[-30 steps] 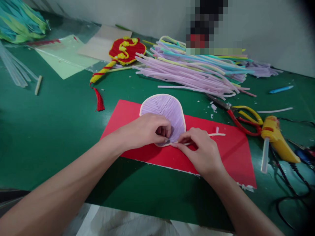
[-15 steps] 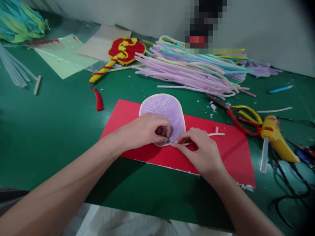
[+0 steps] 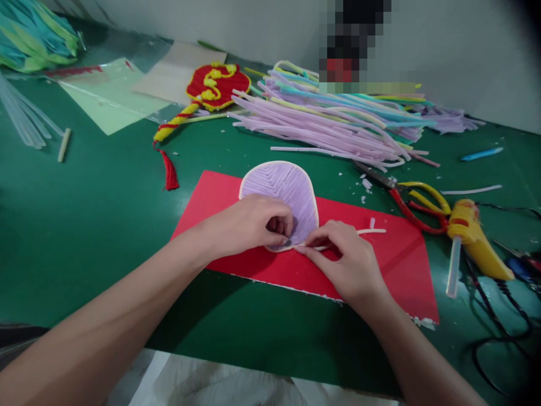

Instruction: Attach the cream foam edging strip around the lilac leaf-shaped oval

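Note:
A rounded purple fan panel (image 3: 291,192), faced with rows of pipe cleaner and edged in cream, lies on a red sheet (image 3: 393,259). My left hand (image 3: 256,223) has its fingers curled at the panel's lower left, gripping the bottom edge; the fingertips are partly hidden. At the lower right edge my right hand (image 3: 350,256) pinches a cream pipe cleaner (image 3: 374,230) against the rim. Its loose end sticks out past the right knuckles over the red sheet. A short lilac scrap (image 3: 372,223) sits beside that end.
Red-handled scissors (image 3: 416,208) and a yellow glue gun (image 3: 473,237) with a black cord lie right. Behind are a pile of pipe cleaners (image 3: 329,121) and a finished red fan (image 3: 217,87) with a tassel. Clear glue sticks (image 3: 25,115) lie far left, a blue pen (image 3: 482,154) far right.
Almost nothing differs. Both hands keep their places at the panel's lower edge, with only a slight shift of the right fingertips.

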A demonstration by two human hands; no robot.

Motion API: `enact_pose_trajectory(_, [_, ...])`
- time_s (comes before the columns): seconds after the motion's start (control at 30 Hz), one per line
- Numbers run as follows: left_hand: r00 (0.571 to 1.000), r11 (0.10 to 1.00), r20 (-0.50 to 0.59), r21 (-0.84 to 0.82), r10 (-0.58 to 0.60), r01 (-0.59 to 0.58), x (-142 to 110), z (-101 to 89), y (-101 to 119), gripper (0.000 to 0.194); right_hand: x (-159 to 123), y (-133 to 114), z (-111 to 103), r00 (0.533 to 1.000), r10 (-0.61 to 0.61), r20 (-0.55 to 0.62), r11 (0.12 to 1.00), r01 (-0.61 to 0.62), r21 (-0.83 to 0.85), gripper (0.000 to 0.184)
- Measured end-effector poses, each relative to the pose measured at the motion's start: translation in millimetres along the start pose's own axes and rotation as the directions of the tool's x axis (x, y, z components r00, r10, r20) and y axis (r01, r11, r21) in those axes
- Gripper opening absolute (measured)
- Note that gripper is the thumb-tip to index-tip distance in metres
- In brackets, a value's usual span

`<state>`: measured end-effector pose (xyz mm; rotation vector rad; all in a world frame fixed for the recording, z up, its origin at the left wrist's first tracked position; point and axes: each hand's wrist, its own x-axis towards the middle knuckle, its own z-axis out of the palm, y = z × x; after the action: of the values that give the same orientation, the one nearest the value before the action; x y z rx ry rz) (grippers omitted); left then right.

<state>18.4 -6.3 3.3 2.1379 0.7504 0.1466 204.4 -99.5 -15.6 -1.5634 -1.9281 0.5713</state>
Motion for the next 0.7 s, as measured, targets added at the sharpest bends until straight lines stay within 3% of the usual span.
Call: enact_pose_trajectory(0.7, [1.0,1.0,-0.007,-0.003,0.008,-0.008,-0.2,0.4,0.8,0.007,-1.9,0.2,1.4,1.0,-0.011,-0.009,1.0,0.011,0.016,0.013])
